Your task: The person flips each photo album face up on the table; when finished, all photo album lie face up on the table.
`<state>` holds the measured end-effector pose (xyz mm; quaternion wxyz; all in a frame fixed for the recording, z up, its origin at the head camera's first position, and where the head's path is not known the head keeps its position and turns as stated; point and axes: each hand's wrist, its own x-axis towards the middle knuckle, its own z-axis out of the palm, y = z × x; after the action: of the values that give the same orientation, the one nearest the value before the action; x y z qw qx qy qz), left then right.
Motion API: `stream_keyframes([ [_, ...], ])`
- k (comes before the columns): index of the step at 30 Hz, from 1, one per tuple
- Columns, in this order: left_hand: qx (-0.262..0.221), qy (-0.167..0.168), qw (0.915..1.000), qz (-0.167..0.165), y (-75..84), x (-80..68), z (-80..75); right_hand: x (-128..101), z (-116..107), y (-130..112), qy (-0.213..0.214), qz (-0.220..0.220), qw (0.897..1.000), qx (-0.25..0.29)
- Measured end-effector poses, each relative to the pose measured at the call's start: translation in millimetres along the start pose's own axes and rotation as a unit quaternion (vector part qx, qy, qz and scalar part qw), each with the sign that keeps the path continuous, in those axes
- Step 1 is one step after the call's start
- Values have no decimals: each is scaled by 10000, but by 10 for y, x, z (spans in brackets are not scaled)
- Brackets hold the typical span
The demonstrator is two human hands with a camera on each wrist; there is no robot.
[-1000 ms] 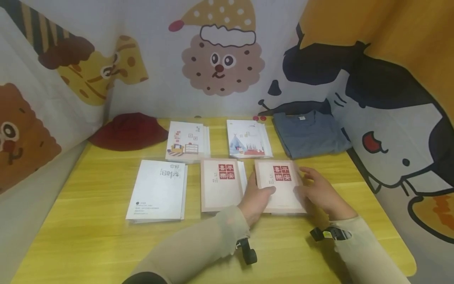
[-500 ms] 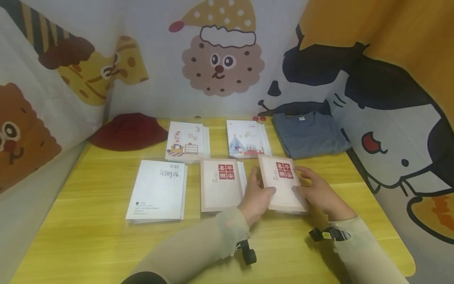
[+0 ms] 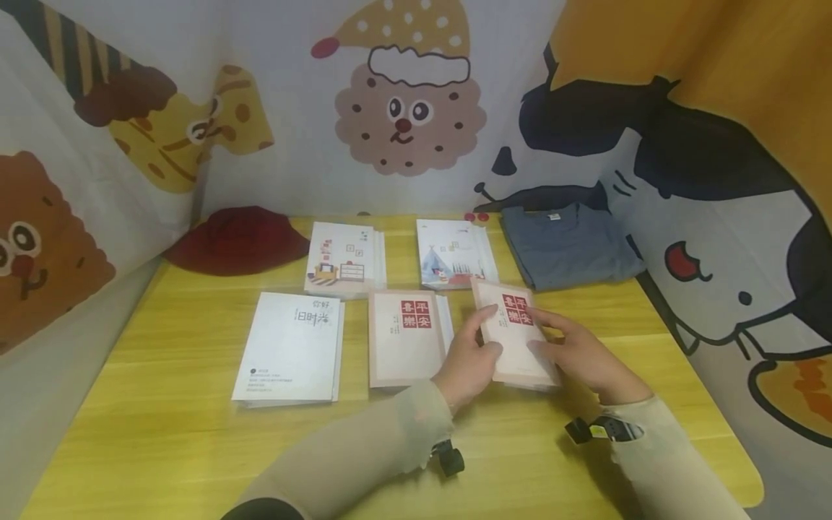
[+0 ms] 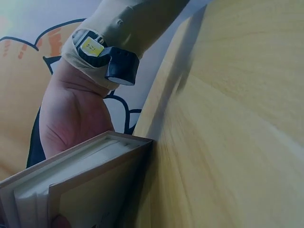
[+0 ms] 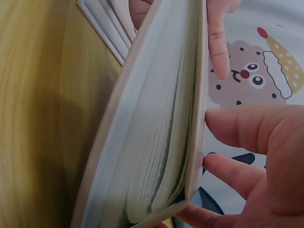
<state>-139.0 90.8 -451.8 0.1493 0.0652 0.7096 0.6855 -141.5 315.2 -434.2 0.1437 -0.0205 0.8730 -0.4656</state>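
A: Where is the held book point(image 3: 515, 334) and how does it lie?

B: It sits right of centre on the yellow surface point(image 3: 162, 433), between both hands. Its long axis runs near to far, with the far end swung slightly to the left. The cover faces up and the red title block is at the far end. The right wrist view shows its right side raised off the surface, so it is tilted, with the page edges point(image 5: 156, 142) showing.

A: What are the hands doing?

B: The left hand point(image 3: 469, 361) grips the book's left edge, fingers point(image 3: 484, 318) curled onto the cover. The right hand point(image 3: 578, 357) grasps the right edge, thumb on top and fingers point(image 5: 228, 173) underneath. In the left wrist view the near corner of the book point(image 4: 95, 166) touches the surface.

A: What lies beside it?

B: Just to the left, a matching book with the same red block point(image 3: 406, 336) lies flat, its long axis also near to far. Further left is a white book point(image 3: 289, 347). Behind them, at the far side, lie two illustrated books, one with furniture on it point(image 3: 341, 258) and one with a tent point(image 3: 455, 253).

A: Anything else?

B: A dark red hat point(image 3: 237, 238) at the far left and a folded grey-blue shirt point(image 3: 565, 244) at the far right, well apart from the hands.
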Motion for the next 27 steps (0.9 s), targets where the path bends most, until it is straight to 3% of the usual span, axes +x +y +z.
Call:
stream_keyframes([
  [6,321,-165,9990,250,60,-6,-67,-22,41,-68,99,-58,9999,86],
  [12,256,-444,9975,496,192,-36,-135,-49,104,-215,677,-731,9915,-835],
  [14,130,-555,9966,590,228,-56,-141,-65,109,-262,673,-963,9887,-931],
  [17,-55,-698,9942,815,268,-86,-139,-99,97,-330,499,-1210,9885,-760],
  [23,193,-814,9900,1133,307,-132,-142,-184,56,-461,-63,-1499,9884,252],
  [27,159,-1000,9850,1400,318,-131,-127,-246,-2,-511,-212,-1516,9870,491],
])
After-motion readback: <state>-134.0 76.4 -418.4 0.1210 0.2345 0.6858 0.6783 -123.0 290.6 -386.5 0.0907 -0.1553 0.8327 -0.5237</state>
